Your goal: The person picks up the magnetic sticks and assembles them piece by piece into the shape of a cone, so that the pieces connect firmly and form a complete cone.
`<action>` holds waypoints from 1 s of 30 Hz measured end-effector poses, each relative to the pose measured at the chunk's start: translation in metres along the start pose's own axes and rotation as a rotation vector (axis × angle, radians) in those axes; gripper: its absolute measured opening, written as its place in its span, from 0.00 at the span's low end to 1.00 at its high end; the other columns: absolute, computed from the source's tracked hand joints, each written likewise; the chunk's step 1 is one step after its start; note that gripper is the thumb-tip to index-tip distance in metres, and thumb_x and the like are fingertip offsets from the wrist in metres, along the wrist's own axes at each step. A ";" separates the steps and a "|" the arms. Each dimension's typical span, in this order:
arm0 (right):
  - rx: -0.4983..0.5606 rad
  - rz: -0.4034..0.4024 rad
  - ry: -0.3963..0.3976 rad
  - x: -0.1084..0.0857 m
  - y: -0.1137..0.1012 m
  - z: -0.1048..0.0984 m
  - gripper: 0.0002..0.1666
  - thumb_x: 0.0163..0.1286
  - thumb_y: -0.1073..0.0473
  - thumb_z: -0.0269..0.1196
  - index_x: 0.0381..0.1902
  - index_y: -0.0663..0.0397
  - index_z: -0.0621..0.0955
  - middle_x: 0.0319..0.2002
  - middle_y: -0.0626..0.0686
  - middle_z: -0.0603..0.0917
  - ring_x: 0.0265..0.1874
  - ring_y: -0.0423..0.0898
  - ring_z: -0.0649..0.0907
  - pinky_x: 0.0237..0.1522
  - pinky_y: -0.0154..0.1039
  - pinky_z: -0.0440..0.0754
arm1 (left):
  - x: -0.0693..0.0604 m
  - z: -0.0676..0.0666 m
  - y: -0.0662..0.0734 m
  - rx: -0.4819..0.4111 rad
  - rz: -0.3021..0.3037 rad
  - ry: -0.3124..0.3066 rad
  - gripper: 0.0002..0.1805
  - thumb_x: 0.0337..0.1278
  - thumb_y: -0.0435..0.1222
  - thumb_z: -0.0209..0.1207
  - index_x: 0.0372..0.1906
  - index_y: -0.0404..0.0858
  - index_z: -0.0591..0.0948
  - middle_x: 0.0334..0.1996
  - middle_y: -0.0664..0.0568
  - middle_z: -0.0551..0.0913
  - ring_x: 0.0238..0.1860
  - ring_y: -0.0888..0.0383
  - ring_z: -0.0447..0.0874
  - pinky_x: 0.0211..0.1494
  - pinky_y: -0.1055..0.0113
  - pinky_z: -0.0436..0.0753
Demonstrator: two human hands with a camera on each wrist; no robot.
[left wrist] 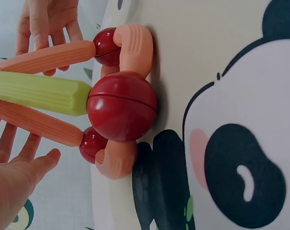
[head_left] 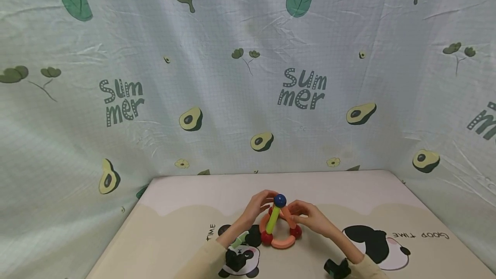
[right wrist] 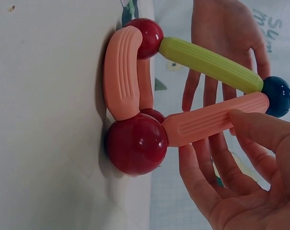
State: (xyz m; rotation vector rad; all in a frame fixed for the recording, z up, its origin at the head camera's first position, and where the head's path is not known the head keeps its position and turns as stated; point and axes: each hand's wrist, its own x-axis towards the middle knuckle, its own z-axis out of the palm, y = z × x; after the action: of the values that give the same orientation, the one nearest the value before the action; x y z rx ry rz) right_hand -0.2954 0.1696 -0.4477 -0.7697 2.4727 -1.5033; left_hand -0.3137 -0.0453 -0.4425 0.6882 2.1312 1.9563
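Observation:
A pyramid of toy building rods and balls stands on the tabletop. Curved orange rods (head_left: 283, 243) and red balls (left wrist: 122, 106) form its round base. A yellow-green rod (right wrist: 209, 63) and straight orange rods (left wrist: 47, 56) slope up to a blue ball (head_left: 280, 200). My right hand (head_left: 311, 218) pinches one straight orange rod (right wrist: 195, 123) between thumb and fingers, near the blue ball. On the other side, my left hand (head_left: 255, 206) has its fingers extended behind the pyramid, by another orange rod (left wrist: 39, 123); whether they touch it I cannot tell.
The tabletop (head_left: 174, 218) bears a printed panda (head_left: 242, 259) and a black-and-white animal (head_left: 372, 244). A patterned curtain (head_left: 232, 98) hangs behind and at both sides. A dark wrist-worn device (head_left: 337, 268) sits on the right wrist.

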 end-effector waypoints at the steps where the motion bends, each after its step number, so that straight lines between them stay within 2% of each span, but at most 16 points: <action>1: 0.001 -0.004 -0.003 0.000 0.000 0.000 0.16 0.62 0.58 0.57 0.47 0.58 0.74 0.42 0.58 0.80 0.41 0.44 0.77 0.40 0.32 0.74 | 0.000 0.000 0.000 -0.003 0.004 -0.003 0.28 0.68 0.48 0.32 0.54 0.32 0.70 0.54 0.38 0.72 0.58 0.45 0.70 0.61 0.46 0.63; 11: 0.002 0.002 0.003 0.000 0.002 -0.001 0.17 0.62 0.56 0.58 0.47 0.58 0.74 0.43 0.58 0.80 0.43 0.47 0.78 0.42 0.29 0.74 | -0.004 0.003 -0.002 0.002 0.011 0.006 0.26 0.68 0.46 0.33 0.54 0.31 0.71 0.53 0.36 0.74 0.56 0.45 0.71 0.59 0.52 0.69; 19: 0.001 0.006 -0.001 0.001 0.003 -0.001 0.17 0.62 0.56 0.57 0.47 0.58 0.74 0.43 0.58 0.79 0.43 0.48 0.77 0.41 0.31 0.75 | -0.004 0.002 -0.003 0.005 0.003 -0.004 0.23 0.65 0.44 0.39 0.52 0.30 0.72 0.51 0.36 0.74 0.56 0.46 0.72 0.59 0.51 0.68; 24: -0.013 0.010 0.003 0.001 0.003 -0.001 0.17 0.62 0.56 0.57 0.47 0.58 0.75 0.43 0.59 0.79 0.42 0.49 0.77 0.39 0.33 0.76 | -0.009 0.000 -0.001 0.042 0.065 -0.076 0.19 0.63 0.37 0.44 0.56 0.30 0.69 0.54 0.35 0.73 0.57 0.46 0.70 0.60 0.51 0.66; 27: -0.024 0.012 0.009 0.002 0.004 -0.001 0.17 0.62 0.55 0.57 0.47 0.57 0.75 0.43 0.58 0.79 0.42 0.49 0.77 0.39 0.35 0.76 | -0.017 -0.001 0.008 0.094 0.122 -0.133 0.21 0.61 0.30 0.46 0.58 0.29 0.65 0.57 0.34 0.69 0.59 0.42 0.67 0.60 0.49 0.65; 30: -0.035 0.020 0.013 0.003 0.005 -0.001 0.17 0.62 0.54 0.57 0.47 0.57 0.75 0.43 0.58 0.79 0.41 0.48 0.77 0.37 0.36 0.77 | -0.024 -0.001 0.019 0.134 0.138 -0.144 0.23 0.58 0.27 0.48 0.59 0.27 0.63 0.58 0.32 0.66 0.61 0.36 0.63 0.60 0.46 0.64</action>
State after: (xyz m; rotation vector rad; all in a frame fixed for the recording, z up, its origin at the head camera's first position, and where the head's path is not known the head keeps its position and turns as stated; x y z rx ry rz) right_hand -0.3001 0.1708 -0.4514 -0.7408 2.5148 -1.4658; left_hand -0.2884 -0.0561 -0.4283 0.9929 2.1937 1.7781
